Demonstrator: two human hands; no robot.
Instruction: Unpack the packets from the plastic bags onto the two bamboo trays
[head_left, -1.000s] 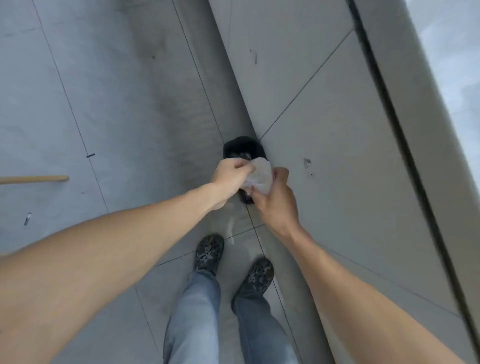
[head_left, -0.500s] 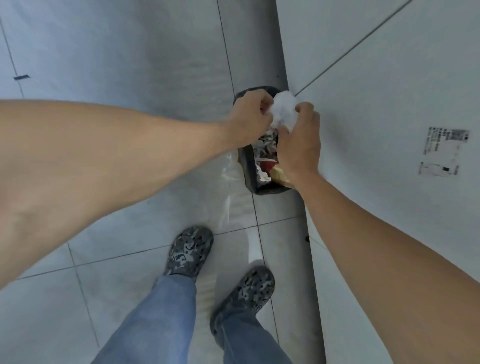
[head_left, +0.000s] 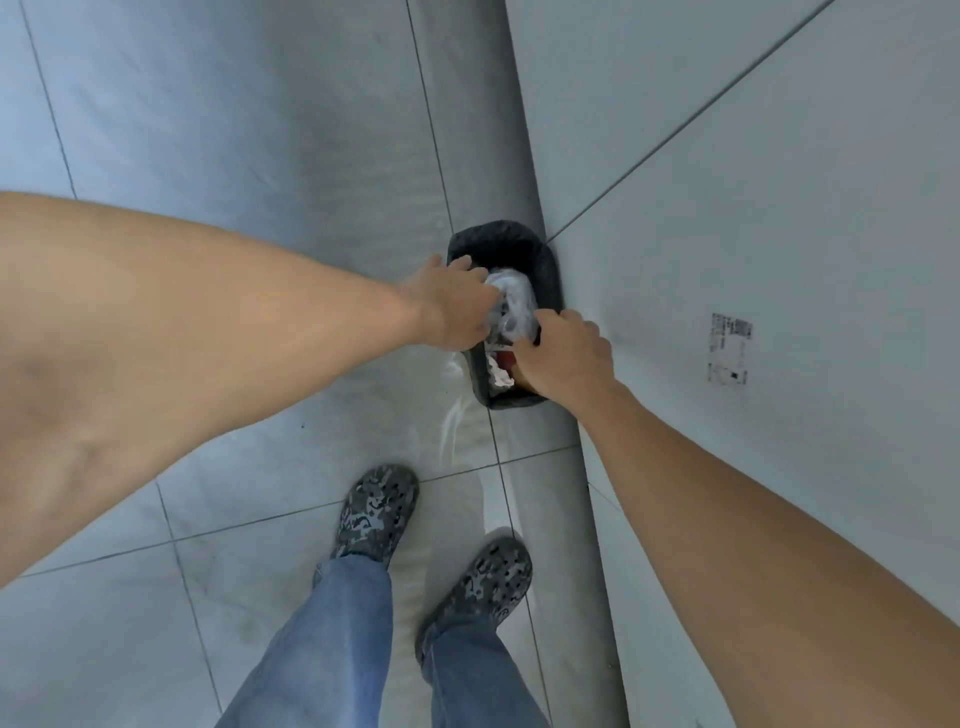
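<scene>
A crumpled clear plastic bag (head_left: 511, 304) sits at the mouth of a small black-lined waste bin (head_left: 540, 260) on the floor by the wall. My left hand (head_left: 452, 306) reaches down from the left, its fingers on the bag's left side. From the right, my right hand (head_left: 563, 358) pinches the bag's lower edge above the bin. Under the bag the bin holds red and white rubbish (head_left: 498, 371). No bamboo tray or packet is in view.
Grey floor tiles (head_left: 249, 156) spread to the left. A grey wall (head_left: 779, 208) with a small printed label (head_left: 730, 349) rises on the right. My feet in patterned clogs (head_left: 376, 514) stand just in front of the bin.
The balled-up bag has gone from above the bin down into its mouth. Both hands have lowered with it and spread apart a little.
</scene>
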